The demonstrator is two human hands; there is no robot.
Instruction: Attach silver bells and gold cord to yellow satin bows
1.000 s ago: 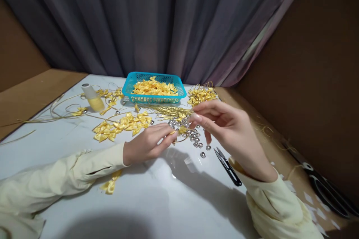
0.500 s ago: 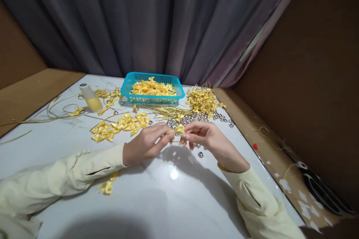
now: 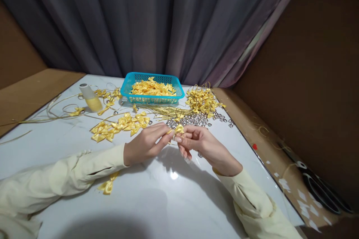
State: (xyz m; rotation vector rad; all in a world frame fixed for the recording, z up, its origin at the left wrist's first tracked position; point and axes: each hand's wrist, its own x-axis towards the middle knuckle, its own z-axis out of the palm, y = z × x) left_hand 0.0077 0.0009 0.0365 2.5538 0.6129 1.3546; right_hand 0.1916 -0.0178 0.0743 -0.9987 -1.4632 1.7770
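1 dark pleated curtain at the back, then 1 white table w/ marbled top. On it, far side: 1 blue basket holding a pile of yellow bows, too many to count; R of it 1 heap of corded bows, also uncountable. 1 pr. black-handled scissors lies off the table's R edge, nr. white scraps. 2 hands, close together over the table's middle: L hand narrow, fingertips pinching; R hand likewise, thumb & index drawn in. 1 bottle, grey cap, yellow lower part, stands tilted far L. 1 bundle of gold cords behind the hands. The held bow — 1 only — sits betw. both hands' fingertips, touching both, above the table; exact grip partly hidden. Approx. a dozen loose bows beyond L wrist. Smallest: silver beads, dozens, just behind R hand, + 1 red bit far R.
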